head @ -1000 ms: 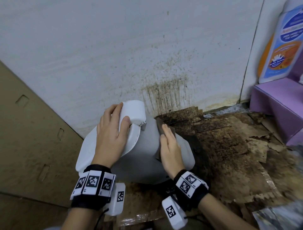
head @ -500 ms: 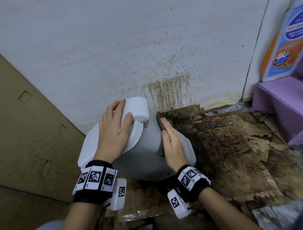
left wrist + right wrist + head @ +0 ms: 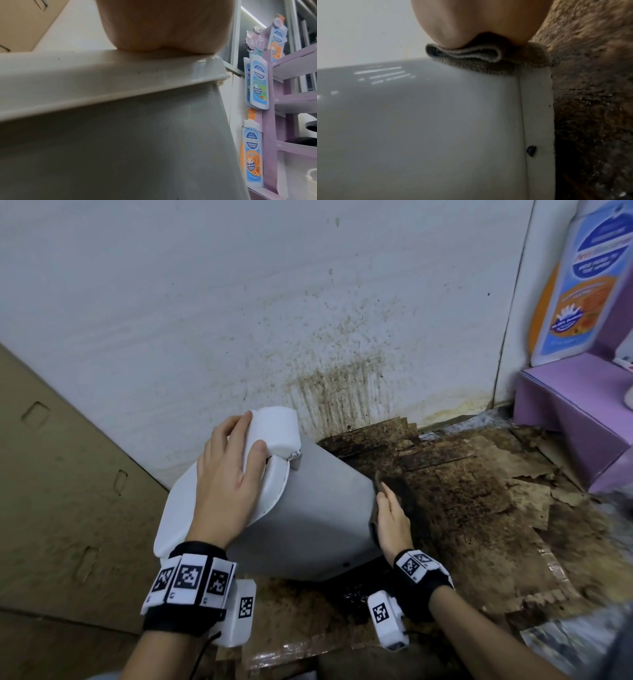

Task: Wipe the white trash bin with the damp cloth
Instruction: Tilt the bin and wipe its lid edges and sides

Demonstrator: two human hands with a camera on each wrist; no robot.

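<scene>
The white trash bin (image 3: 308, 508) leans tilted toward the left, its lid (image 3: 178, 508) facing me and its base toward the right. My left hand (image 3: 226, 481) lies on the lid, fingers and thumb wrapped round the raised block at the lid's top edge. My right hand (image 3: 394, 518) presses a dark folded cloth (image 3: 379, 481) flat against the bin's side at the base rim, fingers straight. In the right wrist view the cloth (image 3: 471, 59) is squeezed between the palm (image 3: 471, 20) and the bin wall (image 3: 419, 121). The left wrist view shows the palm (image 3: 163, 27) on the lid (image 3: 85, 81).
A white wall (image 3: 274, 302) with brown splatter stands close behind the bin. The floor (image 3: 479, 508) is dark, wet, peeling board. A purple shelf (image 3: 575, 412) with soap bottles (image 3: 582, 285) stands at the right. A cardboard panel (image 3: 51, 474) leans at the left.
My right hand has slid the cloth along the bin's side from near the lid down to the base rim. The left hand keeps its hold on the lid.
</scene>
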